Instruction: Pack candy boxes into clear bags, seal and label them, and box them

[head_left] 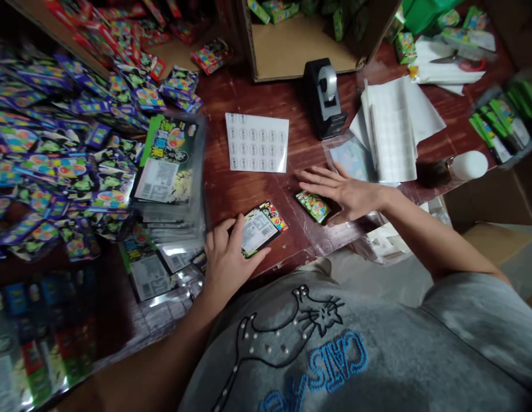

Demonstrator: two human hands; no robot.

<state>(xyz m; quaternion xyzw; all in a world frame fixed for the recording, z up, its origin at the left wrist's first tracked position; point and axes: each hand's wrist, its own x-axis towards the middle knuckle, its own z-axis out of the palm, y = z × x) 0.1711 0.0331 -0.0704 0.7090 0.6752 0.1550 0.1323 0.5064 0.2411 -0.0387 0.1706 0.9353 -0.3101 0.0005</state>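
Observation:
My left hand rests on the dark red table, thumb and forefinger apart at the near left side of a small printed packet. This packet lies flat, with a pale label on its black, green and red face. To its right, my right hand is spread low over the table, fingers stretched out. Between its thumb and fingers sits a small green printed box, close to the palm. A sheet of round stickers lies beyond both hands.
Stacked clear-sleeved packets stand left, beside a heap of purple packets. A black tape dispenser stands at the back, before a cardboard box. White label sheets, a white-capped bottle and scissors are right.

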